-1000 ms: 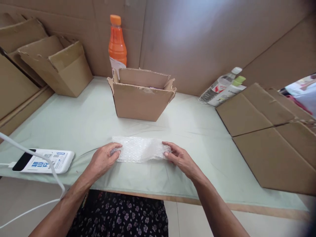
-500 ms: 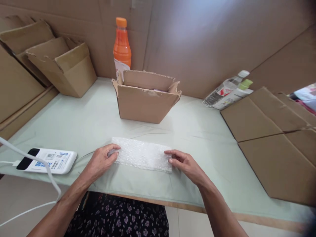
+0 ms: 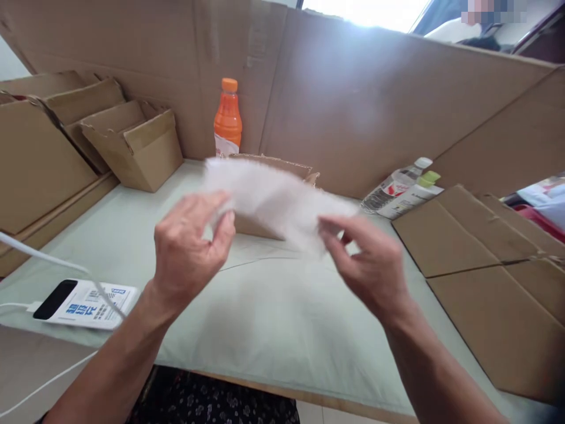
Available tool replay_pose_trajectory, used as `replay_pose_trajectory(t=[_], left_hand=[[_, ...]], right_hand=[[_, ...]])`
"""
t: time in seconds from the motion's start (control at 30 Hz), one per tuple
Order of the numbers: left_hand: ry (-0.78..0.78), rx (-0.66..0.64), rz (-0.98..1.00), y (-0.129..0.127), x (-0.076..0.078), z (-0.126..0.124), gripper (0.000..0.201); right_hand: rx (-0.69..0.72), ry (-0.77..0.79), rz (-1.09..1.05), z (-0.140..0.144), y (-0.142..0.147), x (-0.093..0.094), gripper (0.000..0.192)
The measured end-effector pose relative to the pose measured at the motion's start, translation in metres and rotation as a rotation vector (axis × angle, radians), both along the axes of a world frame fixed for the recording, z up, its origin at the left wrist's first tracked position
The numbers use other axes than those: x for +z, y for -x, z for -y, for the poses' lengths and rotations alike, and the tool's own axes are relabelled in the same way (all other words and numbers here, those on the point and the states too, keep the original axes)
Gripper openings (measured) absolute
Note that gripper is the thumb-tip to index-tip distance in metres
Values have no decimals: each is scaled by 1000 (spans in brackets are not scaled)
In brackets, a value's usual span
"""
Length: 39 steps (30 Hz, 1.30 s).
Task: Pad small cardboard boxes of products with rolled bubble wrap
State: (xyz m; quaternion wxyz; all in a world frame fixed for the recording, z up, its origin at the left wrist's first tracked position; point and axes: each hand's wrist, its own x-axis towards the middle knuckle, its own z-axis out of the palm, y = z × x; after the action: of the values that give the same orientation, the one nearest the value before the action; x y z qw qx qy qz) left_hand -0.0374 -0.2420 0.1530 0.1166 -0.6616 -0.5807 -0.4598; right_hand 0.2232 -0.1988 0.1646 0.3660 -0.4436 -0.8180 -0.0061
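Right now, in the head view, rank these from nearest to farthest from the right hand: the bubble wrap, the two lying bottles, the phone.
1. Bubble wrap: pinched in the right hand, held above the table.
2. Lying bottles: beyond that hand, by the back wall on the right.
3. Phone: far left, at the table's near edge.

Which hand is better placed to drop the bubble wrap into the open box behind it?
Probably the right hand. Both hands pinch the blurred bubble wrap in the air, but the right one holds the end hanging nearest the box; the left hand sits further to the side, toward the phone.
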Motion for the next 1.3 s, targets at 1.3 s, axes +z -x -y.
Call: replay_pose_trajectory(t=[1.3], left_hand=[[345, -219, -519, 17, 39, -129, 55]], right_hand=[[-196, 370, 749, -157, 41, 57, 31]])
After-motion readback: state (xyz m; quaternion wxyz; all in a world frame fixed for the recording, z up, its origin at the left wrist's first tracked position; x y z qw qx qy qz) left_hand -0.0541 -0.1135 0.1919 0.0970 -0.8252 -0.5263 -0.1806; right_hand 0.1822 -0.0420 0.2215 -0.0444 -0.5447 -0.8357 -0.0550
